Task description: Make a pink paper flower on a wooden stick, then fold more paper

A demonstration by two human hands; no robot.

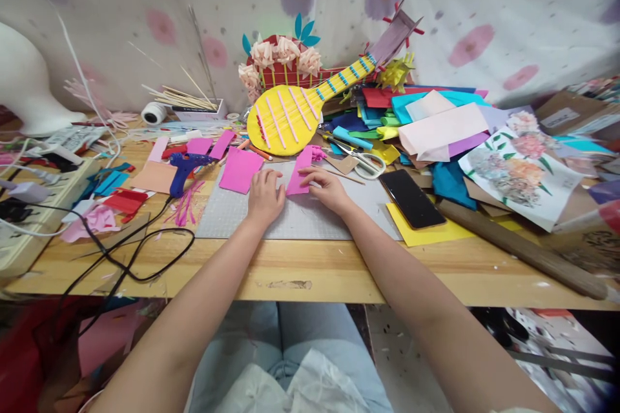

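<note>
A grey cutting mat lies in front of me with bright pink pieces on it that look like paper or thin foam. My left hand rests on the mat, fingers stretched forward beside a pink square. My right hand has its fingertips and thumb at the right edge of a narrow pink strip, gripping it against the mat. Just beyond those fingers is a small crumpled pink bit. White-handled scissors lie to the right of the strip.
Behind the mat leans a yellow lute-shaped craft. On the left are a blue glue gun, its looping black cord and a power strip. To the right are a phone, a wooden stick and piled coloured sheets.
</note>
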